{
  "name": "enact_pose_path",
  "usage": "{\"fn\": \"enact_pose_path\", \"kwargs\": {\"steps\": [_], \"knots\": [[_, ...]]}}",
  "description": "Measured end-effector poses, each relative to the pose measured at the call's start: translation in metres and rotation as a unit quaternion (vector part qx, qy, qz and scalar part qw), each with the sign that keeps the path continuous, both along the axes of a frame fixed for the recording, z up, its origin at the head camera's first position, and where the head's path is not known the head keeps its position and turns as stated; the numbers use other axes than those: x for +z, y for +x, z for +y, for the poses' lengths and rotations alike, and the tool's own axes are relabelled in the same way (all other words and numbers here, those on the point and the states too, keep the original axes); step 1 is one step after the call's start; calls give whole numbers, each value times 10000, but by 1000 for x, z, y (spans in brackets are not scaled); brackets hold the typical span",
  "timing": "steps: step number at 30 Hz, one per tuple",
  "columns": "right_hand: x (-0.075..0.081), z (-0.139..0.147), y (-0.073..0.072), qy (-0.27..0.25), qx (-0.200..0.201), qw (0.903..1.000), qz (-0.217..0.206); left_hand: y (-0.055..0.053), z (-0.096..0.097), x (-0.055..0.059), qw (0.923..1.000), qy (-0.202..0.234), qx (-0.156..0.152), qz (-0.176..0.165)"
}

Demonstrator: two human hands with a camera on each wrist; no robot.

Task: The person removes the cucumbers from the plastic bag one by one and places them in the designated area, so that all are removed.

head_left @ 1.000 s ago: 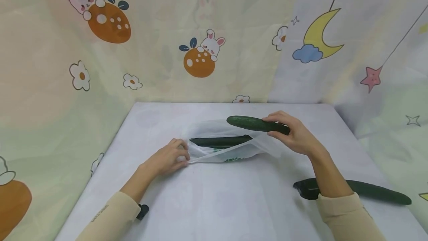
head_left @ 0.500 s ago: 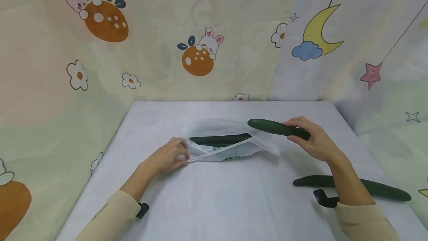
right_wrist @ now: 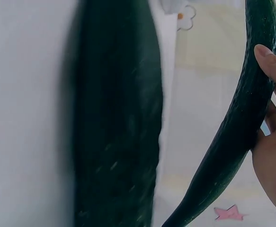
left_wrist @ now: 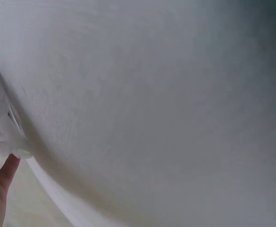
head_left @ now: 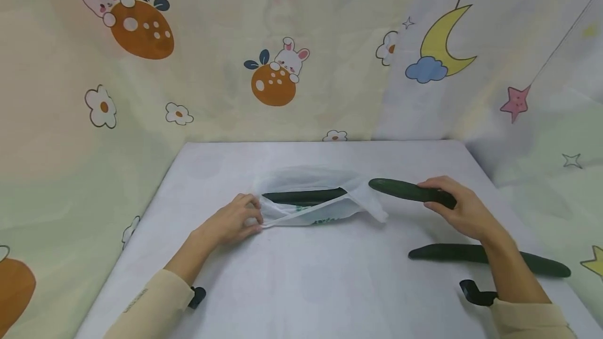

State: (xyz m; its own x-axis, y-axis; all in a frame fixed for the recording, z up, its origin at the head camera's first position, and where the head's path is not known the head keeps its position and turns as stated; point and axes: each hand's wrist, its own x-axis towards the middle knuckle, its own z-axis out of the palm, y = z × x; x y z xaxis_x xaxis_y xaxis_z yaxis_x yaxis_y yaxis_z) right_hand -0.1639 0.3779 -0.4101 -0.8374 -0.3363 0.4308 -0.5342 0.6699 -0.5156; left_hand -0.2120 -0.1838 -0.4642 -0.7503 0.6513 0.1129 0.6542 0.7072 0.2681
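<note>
My right hand (head_left: 464, 211) holds a dark green cucumber (head_left: 400, 189) between thumb and fingers, raised over the table and pointing left. The right wrist view shows the thumb lying along this cucumber (right_wrist: 227, 127). At the middle of the table lies a thin white plastic bag (head_left: 330, 216) with green print, its opening spread. Inside it, a cucumber (head_left: 303, 196) shows through the gap. My left hand (head_left: 231, 219) pinches the bag's left end; in the left wrist view, fingertips meet the crumpled plastic (left_wrist: 3, 123) at the frame's edge.
Another cucumber (head_left: 447, 252) lies on the white table (head_left: 320, 276) at right, partly behind my right forearm; it looms large in the right wrist view. Black wrist cameras are on both arms. A printed cloth (head_left: 339, 67) hangs behind the table.
My right hand has carried its cucumber rightward and slightly toward me, from over the bag's right end to beside it. My left hand stays at the bag.
</note>
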Motion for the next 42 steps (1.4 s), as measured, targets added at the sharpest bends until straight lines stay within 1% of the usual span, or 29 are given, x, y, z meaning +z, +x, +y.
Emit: {"fn": "enact_pose_path", "kwargs": {"steps": [4, 7, 14, 17, 23, 27, 30, 34, 38, 42], "knots": [[-3, 3, 0, -25, -78, 9999, 62, 1, -4, 3, 9998, 39, 160, -73], [-7, 12, 3, 87, -121, 9998, 95, 0, -4, 5, 9997, 54, 183, -134], [-18, 41, 19, 364, -319, 9988, 39, -1, 2, 4, 9998, 0, 87, -196], [-21, 51, 26, 480, -372, 9982, -15, -1, 4, 3, 9998, -12, 105, -187], [-24, 68, 33, 781, -279, 9961, -298, -1, 4, 4, 9997, 28, 106, -219], [-23, 77, 32, 909, -245, 9945, -465, 0, 2, 2, 9997, 64, 113, -197], [-22, 81, 28, 932, -219, 9929, -704, 2, 1, 1, 9996, 44, 180, -196], [-21, 85, 28, 985, -46, 9898, -1025, 4, 1, 0, 9995, 41, 203, -235], [-22, 87, 31, 1056, 120, 9871, -1199, 3, 2, 1, 9997, 17, 165, -197], [-23, 90, 31, 1048, 166, 9850, -1364, 1, 4, 4, 9997, 28, 152, -176]]}}
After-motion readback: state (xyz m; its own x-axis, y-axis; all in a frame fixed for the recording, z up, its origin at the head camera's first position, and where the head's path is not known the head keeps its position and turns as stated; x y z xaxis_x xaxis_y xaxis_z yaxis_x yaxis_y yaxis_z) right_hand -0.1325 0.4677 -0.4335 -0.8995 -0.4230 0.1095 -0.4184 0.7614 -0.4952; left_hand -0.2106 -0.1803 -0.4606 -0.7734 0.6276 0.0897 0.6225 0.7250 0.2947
